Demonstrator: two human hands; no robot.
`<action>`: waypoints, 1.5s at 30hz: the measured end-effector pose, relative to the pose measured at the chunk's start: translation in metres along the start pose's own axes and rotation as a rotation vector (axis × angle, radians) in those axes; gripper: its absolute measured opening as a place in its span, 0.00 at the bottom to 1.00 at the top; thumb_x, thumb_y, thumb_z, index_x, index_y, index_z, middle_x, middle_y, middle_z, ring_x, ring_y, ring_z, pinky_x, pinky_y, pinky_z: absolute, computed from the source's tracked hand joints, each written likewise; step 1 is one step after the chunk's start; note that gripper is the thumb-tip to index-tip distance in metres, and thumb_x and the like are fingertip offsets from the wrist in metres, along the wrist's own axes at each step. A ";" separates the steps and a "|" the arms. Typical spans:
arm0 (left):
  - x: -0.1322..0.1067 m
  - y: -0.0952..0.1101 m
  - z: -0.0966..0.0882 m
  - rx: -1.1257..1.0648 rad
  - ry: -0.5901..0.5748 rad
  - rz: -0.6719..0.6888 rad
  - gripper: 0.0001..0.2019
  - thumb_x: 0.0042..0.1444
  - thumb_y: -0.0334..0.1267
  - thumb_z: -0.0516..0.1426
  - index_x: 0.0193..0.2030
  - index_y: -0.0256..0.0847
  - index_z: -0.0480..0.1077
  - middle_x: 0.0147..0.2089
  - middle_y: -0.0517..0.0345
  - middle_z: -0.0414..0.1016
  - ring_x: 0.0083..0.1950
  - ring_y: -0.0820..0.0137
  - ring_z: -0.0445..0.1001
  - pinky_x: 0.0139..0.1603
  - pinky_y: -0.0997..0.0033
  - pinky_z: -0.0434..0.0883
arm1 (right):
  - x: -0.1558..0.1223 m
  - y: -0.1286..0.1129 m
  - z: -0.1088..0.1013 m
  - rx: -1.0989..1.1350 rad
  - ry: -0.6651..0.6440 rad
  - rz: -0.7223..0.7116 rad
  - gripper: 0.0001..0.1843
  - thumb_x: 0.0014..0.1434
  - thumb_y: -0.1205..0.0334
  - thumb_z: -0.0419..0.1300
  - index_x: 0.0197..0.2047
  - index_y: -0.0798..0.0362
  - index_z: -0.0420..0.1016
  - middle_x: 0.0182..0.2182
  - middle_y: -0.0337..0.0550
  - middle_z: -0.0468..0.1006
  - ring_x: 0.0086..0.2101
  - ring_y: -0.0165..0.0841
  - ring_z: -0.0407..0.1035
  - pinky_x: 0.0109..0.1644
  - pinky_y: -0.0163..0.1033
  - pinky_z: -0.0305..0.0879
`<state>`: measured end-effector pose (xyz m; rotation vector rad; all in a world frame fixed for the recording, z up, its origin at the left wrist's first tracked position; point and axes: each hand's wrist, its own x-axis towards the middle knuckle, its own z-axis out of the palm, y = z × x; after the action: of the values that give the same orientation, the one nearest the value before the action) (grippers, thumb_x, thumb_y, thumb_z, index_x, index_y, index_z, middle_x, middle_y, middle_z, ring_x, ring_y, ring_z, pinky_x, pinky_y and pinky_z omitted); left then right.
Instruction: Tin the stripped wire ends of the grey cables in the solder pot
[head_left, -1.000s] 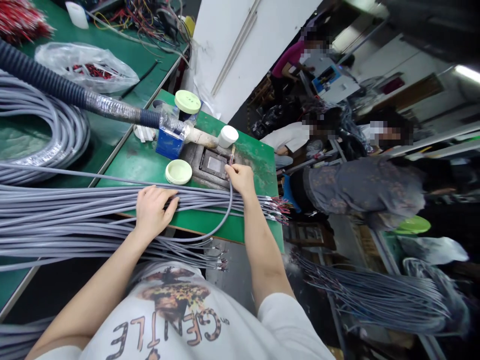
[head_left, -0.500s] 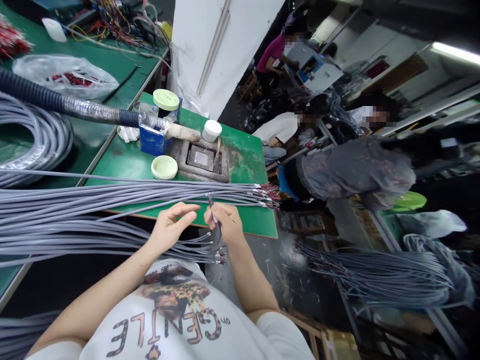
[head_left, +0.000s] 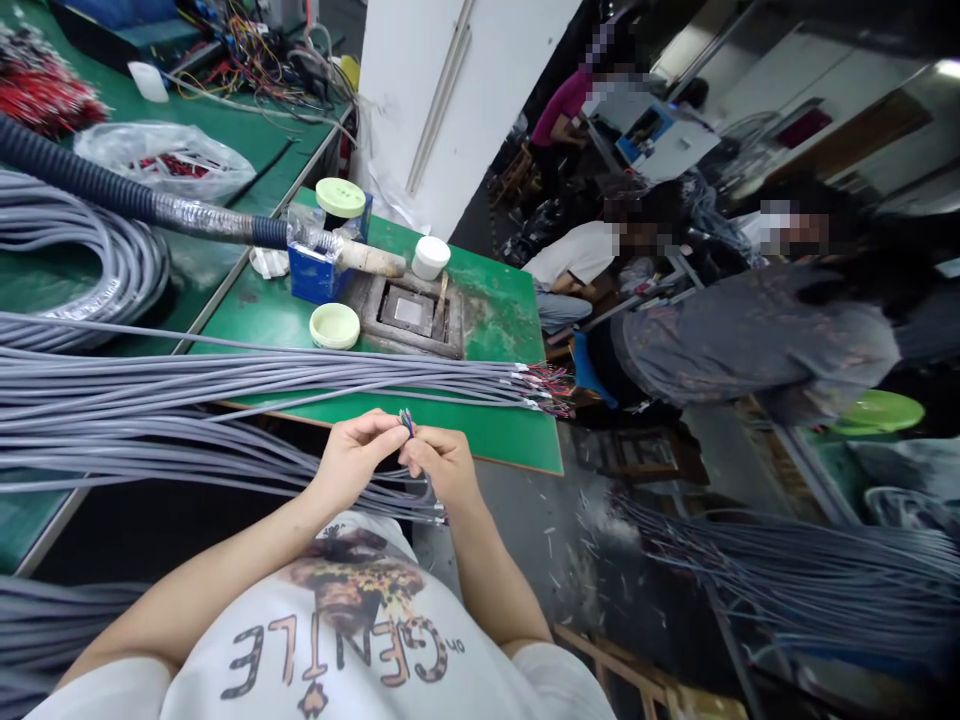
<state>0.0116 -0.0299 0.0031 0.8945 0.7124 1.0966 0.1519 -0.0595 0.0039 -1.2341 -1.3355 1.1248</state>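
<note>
Between my two hands is the stripped end of a grey cable, its thin coloured wires fanning up past my fingertips. My left hand pinches these wires from the left. Closed around the cable just below them is my right hand, its fingers hiding most of the sheath. Beyond my hands, a bundle of grey cables lies along the green table, with bared wire ends at its right. Another bundle of grey cables runs below the table edge, reaching under my hands.
A solder pot with a stick in it sits on the table. Around it are a white tub, a pale green tub and a fume hose. Co-workers sit to the right, near more cables.
My left hand has moved right from an open pose and now pinches the wires held by my right hand. The view has shifted slightly.
</note>
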 end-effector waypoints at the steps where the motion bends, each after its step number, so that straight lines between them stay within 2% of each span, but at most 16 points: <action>1: 0.000 0.000 0.001 -0.016 0.006 -0.014 0.10 0.46 0.43 0.66 0.27 0.38 0.76 0.24 0.61 0.72 0.27 0.73 0.69 0.33 0.70 0.69 | 0.000 0.001 0.000 0.005 0.002 0.002 0.21 0.56 0.48 0.59 0.19 0.54 0.73 0.13 0.34 0.66 0.17 0.25 0.58 0.25 0.34 0.54; 5: 0.000 0.001 0.006 -0.080 0.003 -0.052 0.11 0.46 0.43 0.66 0.26 0.38 0.73 0.20 0.63 0.71 0.22 0.75 0.68 0.28 0.73 0.68 | -0.002 0.007 0.001 0.046 0.002 0.001 0.21 0.57 0.48 0.59 0.21 0.54 0.74 0.13 0.34 0.66 0.17 0.25 0.58 0.25 0.33 0.55; 11: 0.005 -0.004 0.006 -0.149 0.002 -0.091 0.11 0.47 0.42 0.66 0.27 0.37 0.70 0.20 0.64 0.71 0.21 0.76 0.69 0.26 0.74 0.67 | -0.001 0.019 0.005 0.130 0.047 -0.016 0.22 0.60 0.47 0.56 0.23 0.54 0.76 0.13 0.36 0.66 0.18 0.26 0.59 0.27 0.34 0.58; 18: 0.012 -0.008 0.004 -0.193 -0.038 -0.126 0.11 0.51 0.40 0.63 0.29 0.37 0.68 0.18 0.65 0.70 0.19 0.74 0.70 0.24 0.74 0.67 | 0.006 0.024 0.006 0.187 0.035 0.022 0.23 0.60 0.46 0.56 0.23 0.54 0.75 0.14 0.37 0.66 0.18 0.27 0.59 0.28 0.36 0.58; 25: 0.018 -0.013 0.004 -0.216 -0.046 -0.143 0.11 0.52 0.41 0.63 0.29 0.38 0.66 0.17 0.65 0.69 0.19 0.72 0.71 0.24 0.73 0.67 | 0.010 0.029 0.005 0.261 0.037 0.061 0.24 0.60 0.46 0.56 0.19 0.53 0.69 0.13 0.37 0.65 0.18 0.27 0.59 0.27 0.36 0.58; 37: 0.015 -0.017 0.002 -0.207 -0.035 -0.156 0.11 0.53 0.41 0.62 0.29 0.38 0.66 0.18 0.65 0.69 0.19 0.72 0.70 0.24 0.72 0.68 | 0.010 0.037 0.008 0.301 0.041 0.096 0.25 0.58 0.44 0.57 0.19 0.53 0.70 0.12 0.36 0.63 0.17 0.27 0.59 0.26 0.36 0.59; 40: 0.013 -0.017 0.002 -0.102 -0.045 -0.137 0.11 0.53 0.42 0.62 0.28 0.39 0.68 0.20 0.63 0.71 0.21 0.73 0.70 0.26 0.72 0.68 | 0.003 0.036 0.003 0.266 0.066 0.100 0.25 0.58 0.43 0.57 0.20 0.53 0.71 0.13 0.36 0.64 0.17 0.28 0.59 0.26 0.36 0.58; 42: 0.014 -0.013 -0.002 0.082 -0.061 -0.073 0.10 0.52 0.42 0.63 0.27 0.38 0.70 0.23 0.60 0.73 0.25 0.73 0.71 0.29 0.72 0.68 | -0.012 0.035 -0.010 0.229 0.112 0.103 0.24 0.59 0.43 0.55 0.22 0.53 0.72 0.14 0.37 0.65 0.18 0.28 0.60 0.25 0.36 0.58; 45: 0.021 -0.005 -0.016 0.493 -0.133 0.170 0.06 0.53 0.39 0.62 0.30 0.39 0.75 0.30 0.55 0.77 0.32 0.70 0.72 0.37 0.69 0.68 | -0.047 0.034 -0.046 0.077 0.228 0.148 0.24 0.60 0.43 0.52 0.25 0.53 0.74 0.15 0.39 0.68 0.18 0.30 0.62 0.26 0.37 0.59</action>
<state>0.0066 -0.0073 -0.0105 1.4569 0.8225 1.0127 0.2024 -0.1031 -0.0278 -1.3776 -1.0356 1.0908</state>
